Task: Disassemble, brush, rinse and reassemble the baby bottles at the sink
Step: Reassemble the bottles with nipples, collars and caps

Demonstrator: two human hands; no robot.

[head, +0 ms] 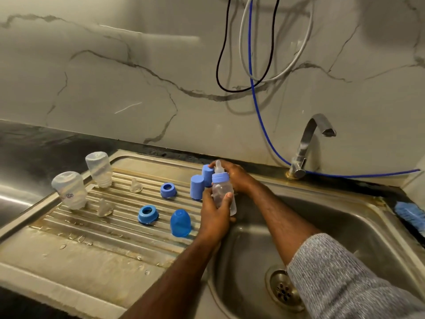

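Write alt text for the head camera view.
A person's left hand grips a clear baby bottle with a blue collar and teat at the sink's edge, while the right hand reaches a blue cap behind it. Two upturned bottles, two collars and caps stand on the draining board.

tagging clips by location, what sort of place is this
Most likely a home kitchen sink area: a stainless steel sink basin with a ribbed metal draining board, a chrome tap, and a veined marble-look wall behind.
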